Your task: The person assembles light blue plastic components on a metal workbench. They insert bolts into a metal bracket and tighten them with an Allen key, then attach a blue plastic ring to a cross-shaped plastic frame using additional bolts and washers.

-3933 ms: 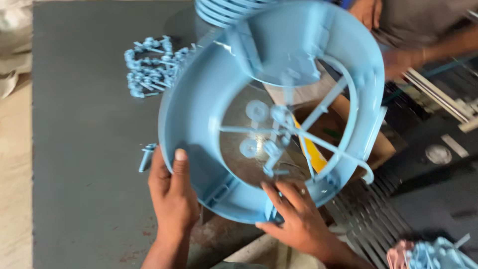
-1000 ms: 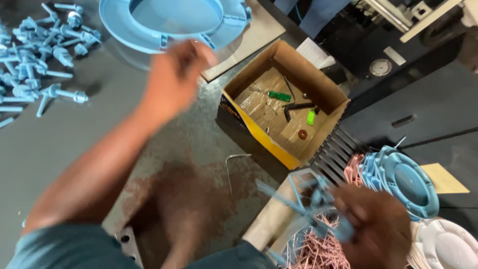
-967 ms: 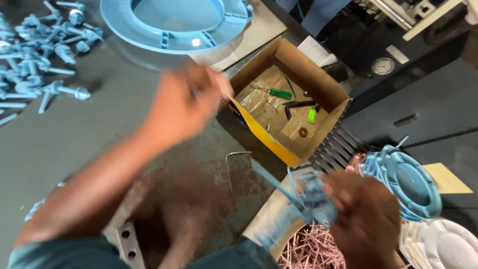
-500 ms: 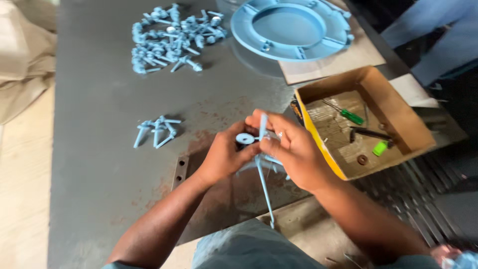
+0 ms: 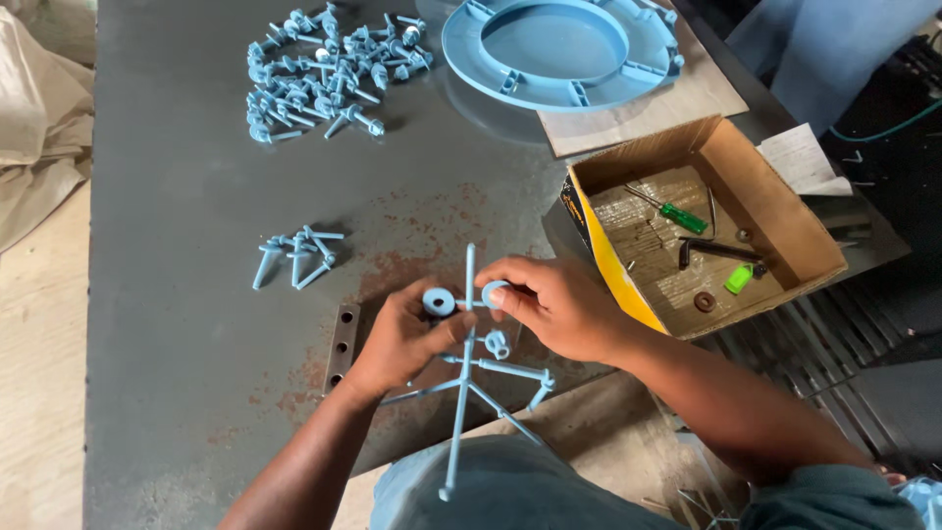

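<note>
Both hands hold a light blue plastic sprue (image 5: pixel 465 388), a long stem with thin branches and small round discs, over the near edge of the dark grey table (image 5: pixel 186 334). My left hand (image 5: pixel 404 332) pinches the disc on the left of the stem. My right hand (image 5: pixel 554 304) grips the disc on the right of the stem. The stem runs from above my fingers down toward my lap.
A few loose blue pieces (image 5: pixel 294 255) lie left of my hands and a large pile (image 5: pixel 329 64) sits at the far side. A blue ring-shaped plastic housing (image 5: pixel 559 49) rests on paper. An open cardboard box (image 5: pixel 702 221) with a green-handled screwdriver stands right. A metal bracket (image 5: pixel 342 339) lies near.
My hands left the big blue housing, which now lies at the table's far side. My right hand fetched a blue sprue from the right, and both hands now hold it.
</note>
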